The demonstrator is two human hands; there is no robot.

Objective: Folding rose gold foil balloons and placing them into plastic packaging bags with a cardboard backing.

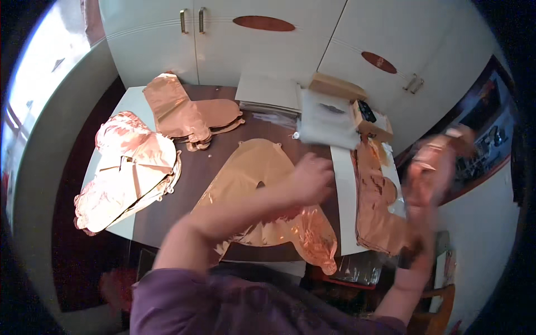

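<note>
My left arm reaches across a flat copper-coloured foil balloon, arch-shaped, lying in the middle of the table. Its lower right end is crinkled and shiny. Above the balloon's right side is my left hand, fingers curled in; whatever they may hold is hidden. My right hand is raised beyond the table's right edge and badly smeared by motion. Reddish, shiny patches show around it, but I cannot make out a held thing. Near that arm lies a stack of folded copper foil balloons.
Two more stacks of foil balloons lie at left, a bright crumpled one and a duller one. Along the back are white sheets, a clear plastic pack and an open cardboard box. White cabinets stand behind.
</note>
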